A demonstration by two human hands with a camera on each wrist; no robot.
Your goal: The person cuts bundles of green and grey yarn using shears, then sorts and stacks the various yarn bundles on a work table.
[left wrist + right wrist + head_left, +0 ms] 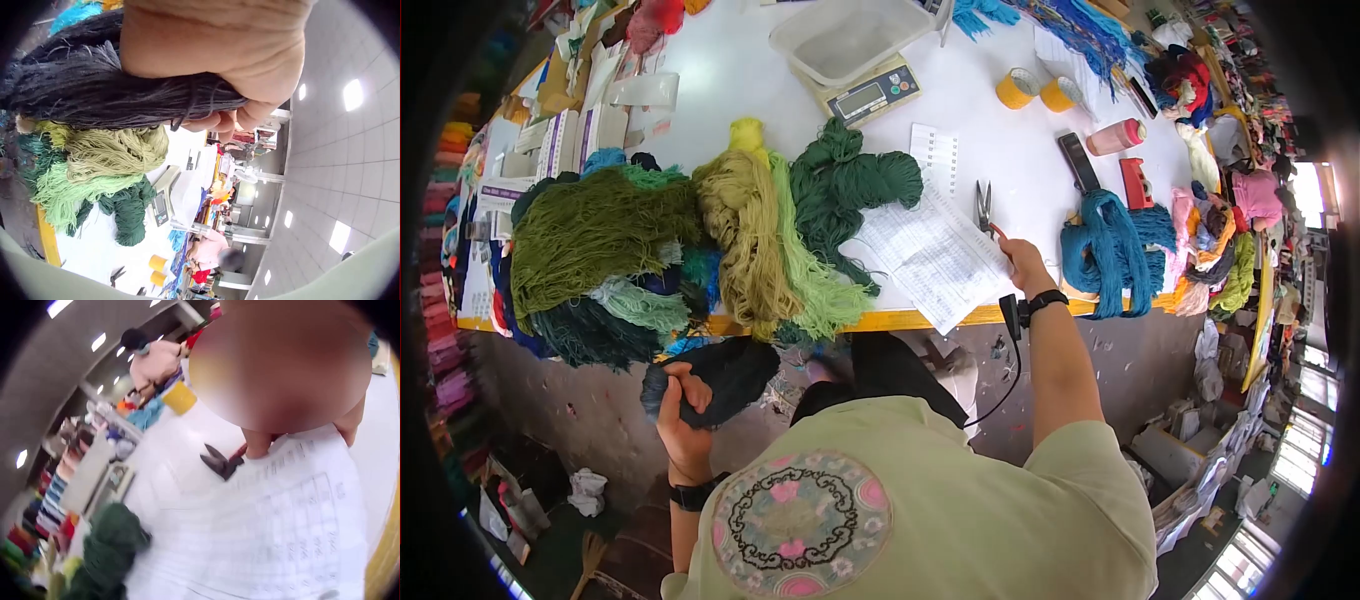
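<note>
My left hand (685, 410) grips a dark, nearly black skein of yarn (735, 378) below the table's front edge. The left wrist view shows the fingers curled round its strands (125, 94). Over the table's front part, my right hand (1028, 268) pinches the right edge of a printed sheet of paper (940, 255) covered in handwritten figures. Scissors (983, 205) with dark blades lie just beyond the fingertips, their red handle (239, 452) partly hidden by the fingers. A dark green skein (850, 180) lies at the sheet's left.
Olive (600, 230), khaki (745, 230) and light green yarn hang over the table's front edge. A scale (870, 95) bears a clear plastic tub (850, 40). Blue yarn (1110, 250), a phone (1079, 162), and yellow tape rolls (1018, 90) lie right. Another person (153, 365) stands across the table.
</note>
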